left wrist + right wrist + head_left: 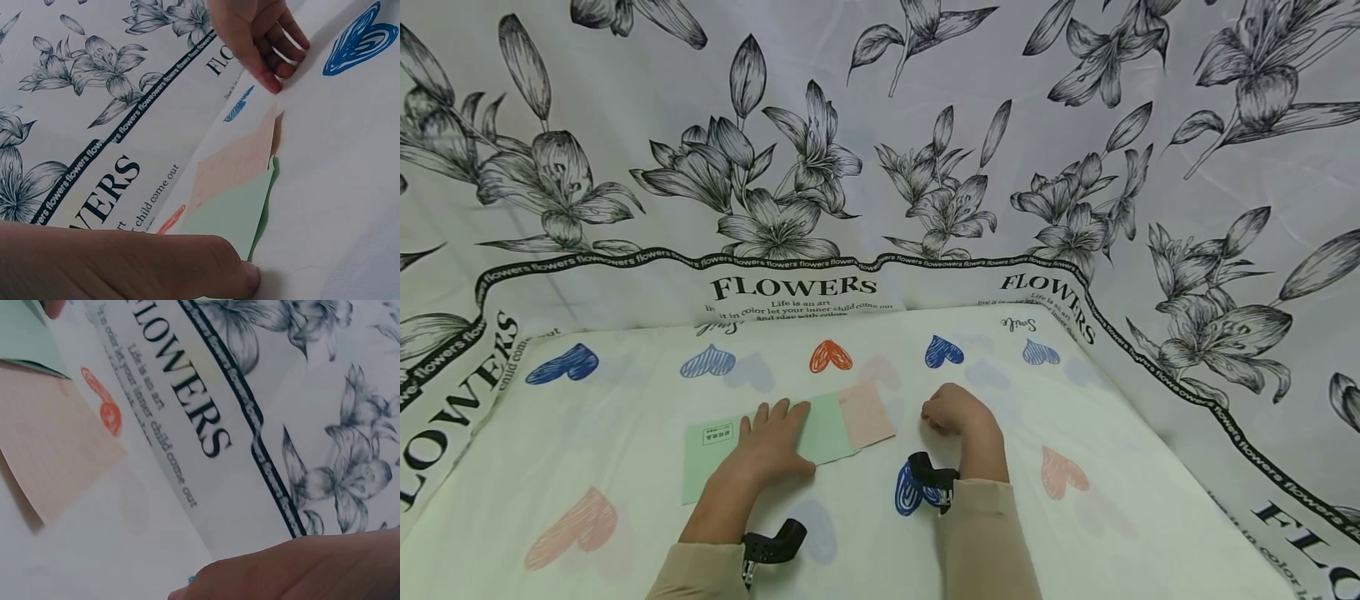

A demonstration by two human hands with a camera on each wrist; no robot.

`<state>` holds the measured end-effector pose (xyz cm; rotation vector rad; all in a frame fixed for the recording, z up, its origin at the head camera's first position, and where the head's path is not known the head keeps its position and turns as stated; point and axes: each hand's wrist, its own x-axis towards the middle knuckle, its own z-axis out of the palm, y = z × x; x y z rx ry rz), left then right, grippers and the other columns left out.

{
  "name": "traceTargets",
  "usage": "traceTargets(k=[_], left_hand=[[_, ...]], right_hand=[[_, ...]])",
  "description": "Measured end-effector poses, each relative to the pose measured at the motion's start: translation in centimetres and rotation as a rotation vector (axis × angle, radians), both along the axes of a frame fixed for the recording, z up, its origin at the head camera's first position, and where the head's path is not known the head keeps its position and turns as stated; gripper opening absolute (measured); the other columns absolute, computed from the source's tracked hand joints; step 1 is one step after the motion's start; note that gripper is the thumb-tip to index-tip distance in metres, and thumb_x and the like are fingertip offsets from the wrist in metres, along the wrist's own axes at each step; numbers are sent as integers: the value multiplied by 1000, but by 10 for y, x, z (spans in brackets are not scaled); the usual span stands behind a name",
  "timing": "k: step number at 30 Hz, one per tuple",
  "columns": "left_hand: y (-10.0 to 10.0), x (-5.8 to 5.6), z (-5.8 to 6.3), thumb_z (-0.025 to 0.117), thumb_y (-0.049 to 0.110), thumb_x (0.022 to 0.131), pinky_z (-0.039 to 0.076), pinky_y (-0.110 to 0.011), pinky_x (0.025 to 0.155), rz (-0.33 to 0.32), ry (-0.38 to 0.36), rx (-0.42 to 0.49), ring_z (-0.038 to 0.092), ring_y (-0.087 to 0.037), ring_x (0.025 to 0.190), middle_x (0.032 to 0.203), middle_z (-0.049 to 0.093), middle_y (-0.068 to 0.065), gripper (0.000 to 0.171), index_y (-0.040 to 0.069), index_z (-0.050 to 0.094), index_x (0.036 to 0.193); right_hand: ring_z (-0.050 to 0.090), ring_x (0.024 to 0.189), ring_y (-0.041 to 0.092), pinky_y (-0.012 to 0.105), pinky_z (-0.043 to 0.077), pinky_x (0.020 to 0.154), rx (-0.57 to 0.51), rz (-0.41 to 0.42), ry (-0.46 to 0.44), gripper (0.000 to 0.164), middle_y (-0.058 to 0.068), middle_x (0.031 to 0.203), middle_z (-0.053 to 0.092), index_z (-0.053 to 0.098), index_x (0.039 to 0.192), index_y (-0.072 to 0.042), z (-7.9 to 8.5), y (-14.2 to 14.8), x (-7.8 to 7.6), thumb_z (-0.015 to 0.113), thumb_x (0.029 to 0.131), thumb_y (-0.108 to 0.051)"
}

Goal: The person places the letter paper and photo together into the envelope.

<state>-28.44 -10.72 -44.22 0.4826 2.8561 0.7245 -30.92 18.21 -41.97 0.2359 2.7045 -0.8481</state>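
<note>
A light green paper piece point(827, 429), perhaps an envelope, lies slantwise on the cloth and has a small printed label at its left part. From its right end sticks out a pink paper point(867, 412), whose left part is hidden by the green edge. My left hand point(771, 442) rests on the green paper with its fingers spread. To the right of the pink paper is my right hand point(962, 421), apart from it, fingers loosely curled. In the left wrist view nothing shows in those fingers point(287, 47). The right wrist view shows the green edge point(34, 365) slightly raised over the pink paper.
A white cloth point(1075, 550) printed with hearts covers the table. Behind and at the sides hangs a flower-printed curtain point(865, 208) with lettering along its lower part. Each wrist wears a black camera mount point(775, 543).
</note>
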Motion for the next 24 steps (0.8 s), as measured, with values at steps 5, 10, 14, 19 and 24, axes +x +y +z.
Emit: traceTargets(k=[5, 10, 14, 19, 24], left_hand=[[0, -1, 0, 89, 19, 72, 11, -78, 112, 0, 3, -6, 21, -62, 143, 154, 36, -35, 91, -1, 45, 150], [1, -2, -2, 89, 21, 73, 11, -78, 112, 0, 1, -9, 21, -61, 144, 155, 35, -33, 92, 0, 45, 151], [1, -3, -4, 89, 22, 73, 11, -78, 112, -5, 2, -9, 21, -61, 144, 156, 35, -33, 92, 1, 44, 151], [0, -2, -3, 88, 21, 73, 11, -77, 113, -5, -2, -16, 21, -61, 144, 156, 35, -33, 91, 1, 44, 151], [0, -2, 1, 88, 20, 74, 11, -77, 113, -9, 1, -15, 20, -61, 144, 155, 35, -34, 91, 0, 44, 150]], right_hand=[[42, 54, 16, 30, 36, 54, 58, 115, -4, 26, 1, 59, 48, 59, 66, -8, 0, -34, -3, 59, 92, -11], [46, 62, 18, 32, 37, 58, 106, 203, -3, 15, 3, 66, 50, 63, 76, -8, 4, -63, 2, 62, 91, -13], [41, 54, 16, 31, 36, 55, 62, 183, -13, 28, 0, 57, 45, 59, 65, -8, 3, -54, 1, 62, 91, -14], [38, 50, 14, 30, 35, 54, 49, 107, -4, 37, -1, 52, 43, 56, 59, -8, 2, -28, -1, 59, 95, -14], [43, 54, 15, 30, 37, 57, 47, 83, -2, 33, 0, 55, 47, 63, 64, -6, 1, -18, -4, 58, 96, -14]])
